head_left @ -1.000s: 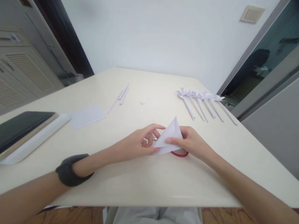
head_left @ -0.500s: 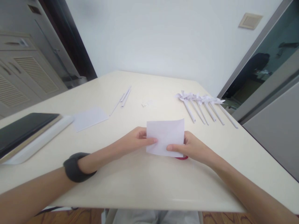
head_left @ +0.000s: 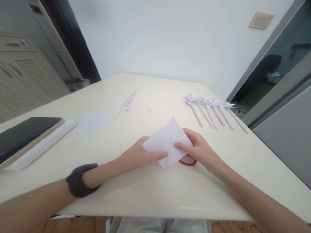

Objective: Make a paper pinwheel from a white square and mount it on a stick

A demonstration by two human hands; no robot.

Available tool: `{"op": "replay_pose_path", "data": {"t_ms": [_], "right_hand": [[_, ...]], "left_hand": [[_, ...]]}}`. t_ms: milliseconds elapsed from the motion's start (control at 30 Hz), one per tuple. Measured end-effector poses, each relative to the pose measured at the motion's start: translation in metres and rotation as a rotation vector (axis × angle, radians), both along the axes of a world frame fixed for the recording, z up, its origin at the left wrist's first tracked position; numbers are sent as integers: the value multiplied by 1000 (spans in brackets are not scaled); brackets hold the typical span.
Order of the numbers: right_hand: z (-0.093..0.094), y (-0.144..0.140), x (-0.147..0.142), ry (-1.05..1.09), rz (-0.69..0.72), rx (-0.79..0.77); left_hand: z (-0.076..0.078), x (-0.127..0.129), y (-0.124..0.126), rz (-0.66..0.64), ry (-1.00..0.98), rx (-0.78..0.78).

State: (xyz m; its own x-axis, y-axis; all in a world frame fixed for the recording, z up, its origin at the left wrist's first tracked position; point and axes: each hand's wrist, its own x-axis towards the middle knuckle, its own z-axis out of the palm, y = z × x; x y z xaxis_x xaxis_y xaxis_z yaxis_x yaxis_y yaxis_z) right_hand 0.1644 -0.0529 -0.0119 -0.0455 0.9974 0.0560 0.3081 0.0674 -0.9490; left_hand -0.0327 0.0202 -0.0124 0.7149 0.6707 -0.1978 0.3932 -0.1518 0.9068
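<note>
Both hands meet over the middle of the desk (head_left: 150, 194), toward its near edge, and hold one white sheet of paper (head_left: 167, 142) between them. The sheet stands turned like a diamond, one corner pointing to the far edge and one to the near edge, with a crease running along that line, so its long axis goes straight away from the person. The left hand (head_left: 136, 157) closes on the left half, thumb on top near the crease and fingers hidden beneath. The right hand (head_left: 199, 150) closes on the right half, its forefinger laid over the paper almost up to the crease. Neither hand is nearer; the crease lies between the two grips.

Under the right hand, partly hidden, lies a red loop (head_left: 188, 161), perhaps a scissor handle. Toward the far right corner a row of paper pinwheels (head_left: 211, 108) lies side by side. A flat sheet (head_left: 93, 123) and thin paper strips (head_left: 127, 102) lie left of centre, and a dark tablet (head_left: 23, 134) sits at the left edge. No writing or brand can be read.
</note>
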Motion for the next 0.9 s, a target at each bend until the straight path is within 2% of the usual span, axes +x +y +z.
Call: {"op": "replay_pose_path", "data": {"t_ms": [233, 400, 600, 733, 900], "right_hand": [[-2, -2, -5, -87, 1, 14], [-1, -6, -9, -328, -69, 178], [-2, -8, -8, -465, -112, 340], [-3, -9, -8, -527, -113, 477], [-6, -12, -7, -678, -80, 678]], "left_hand": [[2, 3, -13, -81, 11, 126], [3, 4, -14, -128, -23, 161], [-3, 6, -10, -46, -76, -20], [-1, 7, -10, 19, -48, -167], [1, 7, -10, -54, -134, -311]]}}
